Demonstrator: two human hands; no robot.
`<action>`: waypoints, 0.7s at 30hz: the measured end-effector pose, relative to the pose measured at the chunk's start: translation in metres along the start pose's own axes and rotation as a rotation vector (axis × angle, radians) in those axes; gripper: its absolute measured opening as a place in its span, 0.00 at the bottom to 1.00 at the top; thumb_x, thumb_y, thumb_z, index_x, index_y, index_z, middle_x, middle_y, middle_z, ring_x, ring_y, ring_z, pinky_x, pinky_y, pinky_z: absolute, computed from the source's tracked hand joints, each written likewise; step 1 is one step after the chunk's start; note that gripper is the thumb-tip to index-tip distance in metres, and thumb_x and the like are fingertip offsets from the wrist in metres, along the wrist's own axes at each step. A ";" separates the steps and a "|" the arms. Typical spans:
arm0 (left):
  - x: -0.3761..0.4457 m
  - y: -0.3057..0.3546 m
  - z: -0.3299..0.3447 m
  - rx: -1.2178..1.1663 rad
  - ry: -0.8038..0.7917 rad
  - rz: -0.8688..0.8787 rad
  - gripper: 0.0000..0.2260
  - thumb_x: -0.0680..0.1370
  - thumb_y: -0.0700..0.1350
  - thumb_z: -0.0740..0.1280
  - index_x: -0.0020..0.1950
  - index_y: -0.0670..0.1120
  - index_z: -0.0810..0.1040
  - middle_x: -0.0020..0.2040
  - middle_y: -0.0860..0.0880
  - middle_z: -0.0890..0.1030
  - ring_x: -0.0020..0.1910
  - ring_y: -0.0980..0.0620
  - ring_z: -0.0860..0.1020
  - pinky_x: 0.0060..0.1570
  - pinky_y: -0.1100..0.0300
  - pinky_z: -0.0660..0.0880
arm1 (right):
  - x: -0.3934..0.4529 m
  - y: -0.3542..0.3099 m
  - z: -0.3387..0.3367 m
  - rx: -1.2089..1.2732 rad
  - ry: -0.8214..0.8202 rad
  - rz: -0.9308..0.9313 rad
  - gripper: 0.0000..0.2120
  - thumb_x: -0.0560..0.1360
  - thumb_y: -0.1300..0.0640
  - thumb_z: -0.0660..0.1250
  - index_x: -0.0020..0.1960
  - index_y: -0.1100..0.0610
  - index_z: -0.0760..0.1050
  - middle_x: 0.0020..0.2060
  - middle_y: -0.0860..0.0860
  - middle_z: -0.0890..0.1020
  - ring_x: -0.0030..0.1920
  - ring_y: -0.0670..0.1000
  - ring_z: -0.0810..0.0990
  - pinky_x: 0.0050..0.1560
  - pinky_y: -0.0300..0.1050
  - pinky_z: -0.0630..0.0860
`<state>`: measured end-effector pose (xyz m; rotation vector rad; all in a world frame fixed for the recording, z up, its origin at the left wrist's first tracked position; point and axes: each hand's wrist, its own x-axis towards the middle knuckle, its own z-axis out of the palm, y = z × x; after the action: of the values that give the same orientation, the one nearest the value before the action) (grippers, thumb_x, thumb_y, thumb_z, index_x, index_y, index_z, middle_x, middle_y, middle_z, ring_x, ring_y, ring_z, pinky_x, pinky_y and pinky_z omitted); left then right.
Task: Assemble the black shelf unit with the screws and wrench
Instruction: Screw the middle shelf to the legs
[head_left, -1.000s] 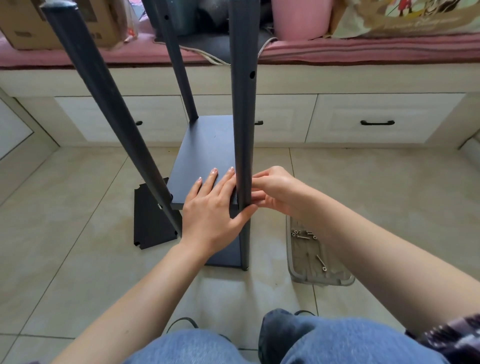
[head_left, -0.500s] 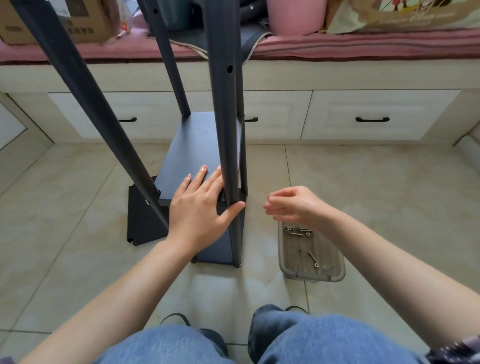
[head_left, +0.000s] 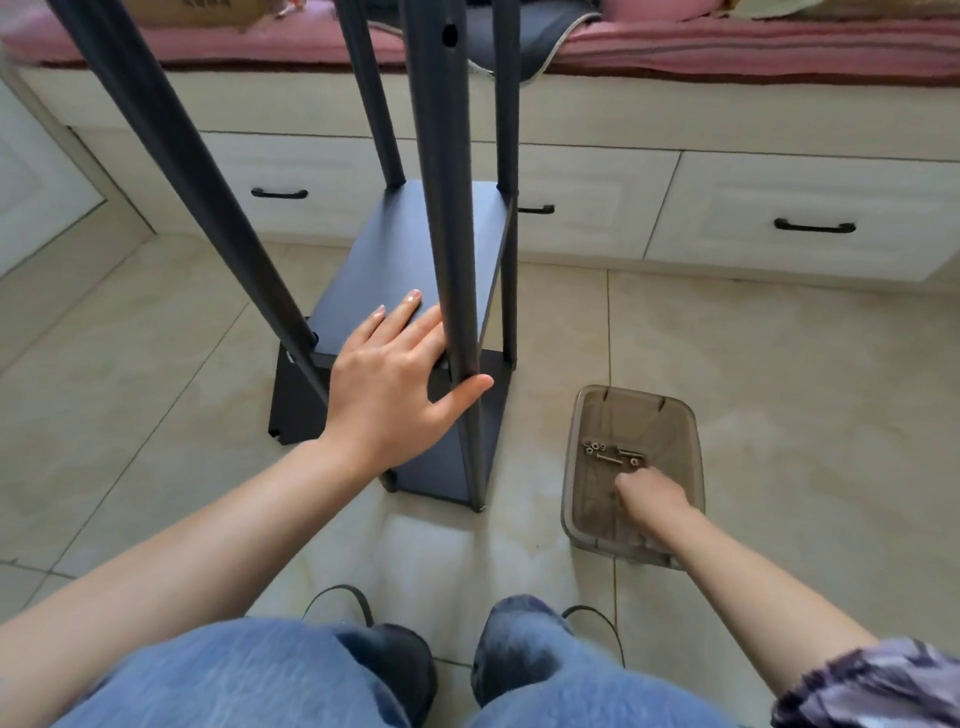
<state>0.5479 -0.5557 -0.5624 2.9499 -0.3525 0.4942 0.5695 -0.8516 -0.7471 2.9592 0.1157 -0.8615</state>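
- Since a second ago the right hand (head_left: 652, 493) has left the near post (head_left: 447, 208) and dropped into the clear plastic tray (head_left: 685, 447) on the floor; the left hand (head_left: 400, 379) has stayed on the black shelf unit (head_left: 415, 270)
- Left hand: fingers straight and spread, lying flat on the shelf board (head_left: 395, 254), thumb hooked round the front of the near post; it steadies, it does not grip
- Right hand: fingers curled downward toward the tray floor, tips hidden behind the knuckles; whether they already pinch something I cannot tell
- The relation that matters: the screws (head_left: 613, 454) lie just beyond the right fingertips, toward the far end of the tray, almost touching; the longest one lies roughly crosswise to the tray; the right hand is plainly the nearer, the left is well apart across the floor tiles (head_left: 779, 364)
- Materials: posts are round matte black tubes, one with a bolt hole high up (head_left: 450, 34); board is flat, smooth, dark; screws and washers are small bright metal, likely to slide on the slick plastic; tray is smoky, translucent, with rounded corners
- Unit stands upright on glossy beige tile, in front of white drawers (head_left: 779, 218) with black handles; a loose black panel (head_left: 291, 400) lies on the floor beneath it
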 end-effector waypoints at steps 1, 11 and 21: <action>0.000 0.000 0.000 0.001 0.005 0.002 0.32 0.78 0.68 0.55 0.76 0.51 0.71 0.76 0.53 0.70 0.78 0.48 0.63 0.76 0.51 0.57 | 0.003 0.000 0.006 -0.081 0.008 -0.008 0.17 0.78 0.67 0.55 0.62 0.59 0.75 0.61 0.59 0.78 0.64 0.59 0.72 0.56 0.50 0.71; 0.000 -0.001 0.004 0.001 0.057 0.020 0.30 0.79 0.67 0.55 0.73 0.50 0.74 0.74 0.51 0.72 0.77 0.47 0.66 0.75 0.47 0.61 | 0.020 0.014 0.029 -0.337 -0.068 -0.083 0.18 0.81 0.65 0.56 0.68 0.56 0.72 0.66 0.56 0.76 0.67 0.57 0.73 0.61 0.50 0.71; 0.000 0.002 0.003 -0.024 0.077 0.008 0.29 0.79 0.66 0.56 0.71 0.50 0.76 0.73 0.52 0.73 0.76 0.48 0.66 0.75 0.49 0.60 | 0.026 0.014 0.033 -0.302 -0.047 -0.106 0.18 0.79 0.66 0.59 0.67 0.58 0.71 0.64 0.57 0.76 0.66 0.59 0.72 0.61 0.51 0.72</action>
<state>0.5483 -0.5583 -0.5646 2.8977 -0.3597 0.5979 0.5753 -0.8668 -0.7885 2.6700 0.3680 -0.8397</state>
